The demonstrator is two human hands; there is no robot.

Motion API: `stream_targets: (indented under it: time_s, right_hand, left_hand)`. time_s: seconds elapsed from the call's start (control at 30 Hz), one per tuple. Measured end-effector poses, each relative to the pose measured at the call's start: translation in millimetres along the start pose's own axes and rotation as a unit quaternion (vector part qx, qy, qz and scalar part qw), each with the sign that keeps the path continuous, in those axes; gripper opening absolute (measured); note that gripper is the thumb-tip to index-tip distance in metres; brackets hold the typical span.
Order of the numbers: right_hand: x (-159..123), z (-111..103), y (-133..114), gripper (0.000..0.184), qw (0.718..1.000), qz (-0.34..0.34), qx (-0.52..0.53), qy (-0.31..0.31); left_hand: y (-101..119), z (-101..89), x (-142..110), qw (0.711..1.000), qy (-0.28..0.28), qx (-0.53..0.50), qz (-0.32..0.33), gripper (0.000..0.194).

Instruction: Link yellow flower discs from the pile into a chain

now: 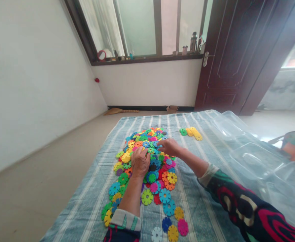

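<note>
Head view: notched plastic discs [147, 197] in many colours lie in a loose, overlapping pile on a striped cloth [89, 188], running from the centre of the frame to the lower centre. The left hand [140, 162] rests over the middle of the pile, palm down, fingers bent onto the discs; whether it grips one cannot be determined. The right hand [170, 147] is at the pile's right side, fingers partly bent and pointing left; its fingertips are too indistinct to confirm a hold. Well apart from the pile, beyond the right hand, a small group of yellow discs [191, 131] lies beside a green disc [183, 132]. Clear plastic containers [258, 160] occupy the cloth at the right of the frame.
</note>
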State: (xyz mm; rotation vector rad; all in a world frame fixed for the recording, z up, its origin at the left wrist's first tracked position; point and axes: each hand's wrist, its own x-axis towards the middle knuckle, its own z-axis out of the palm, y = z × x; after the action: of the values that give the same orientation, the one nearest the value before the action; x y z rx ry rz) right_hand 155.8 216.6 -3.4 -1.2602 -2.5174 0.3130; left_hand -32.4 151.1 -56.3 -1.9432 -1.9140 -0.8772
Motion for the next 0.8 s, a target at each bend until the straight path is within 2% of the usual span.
stream_targets:
  time_s: [0.1,0.23,0.57,0.7,0.8]
  right_hand:
    - [8.5,0.5,-17.8,0.034,0.998,-0.032,-0.037,-0.030]
    - [17.1,2.0,-28.3,0.032,0.993,-0.052,-0.088,-0.067]
    - [8.6,8.3,-30.5,0.032,0.977,-0.111,-0.175,-0.058]
    - [3.7,-5.8,-11.5,0.035,0.984,-0.097,-0.147,-0.009]
    - [3.4,-27.8,27.0,0.038,0.990,-0.007,-0.133,0.040]
  left_hand:
    - [0.3,-1.3,0.1,1.000,0.005,-0.002,0.007,0.024]
    - [-1.9,0.0,0.9,1.000,0.010,-0.009,0.020,0.023]
    - [-2.4,-0.6,2.5,0.999,0.015,-0.030,0.009,0.024]
    - [-0.3,-3.5,2.3,0.999,0.024,-0.025,0.014,0.022]
    - [-0.9,-3.0,2.5,0.999,0.025,-0.021,0.020,0.020]
